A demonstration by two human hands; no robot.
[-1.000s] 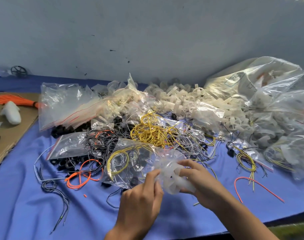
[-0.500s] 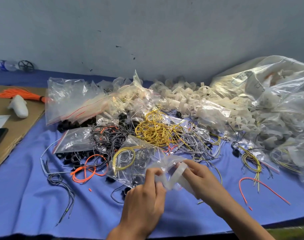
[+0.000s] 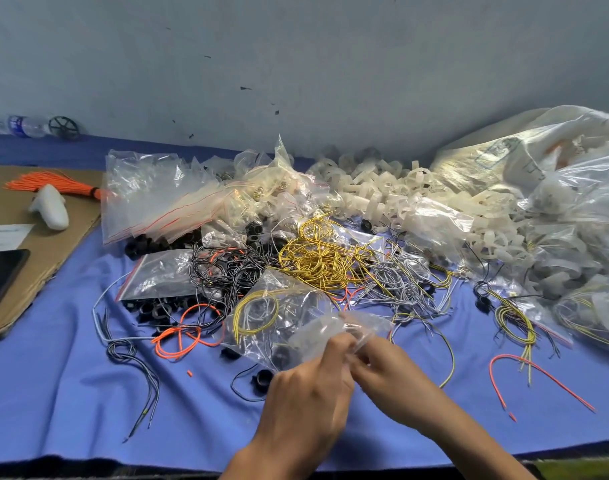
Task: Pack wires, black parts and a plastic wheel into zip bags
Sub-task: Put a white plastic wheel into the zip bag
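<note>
While my left grip (image 3: 310, 393) and my right grip (image 3: 396, 379) both pinch the little zip bag (image 3: 330, 332), it sits close to me, just in front of the pile of wires (image 3: 316, 258) on the blue surface (image 3: 71, 393). I think the bag is very light, soft and slippery. So I should hold it by the stiffer zip edge, not by the thin sides. What is inside is too blurry to tell.

The bag (image 3: 325, 329) is blurred and partly covered by the left hand (image 3: 306, 400). The bottle (image 3: 19, 126) and screen (image 3: 0, 278) are cut off by the left edge.
</note>
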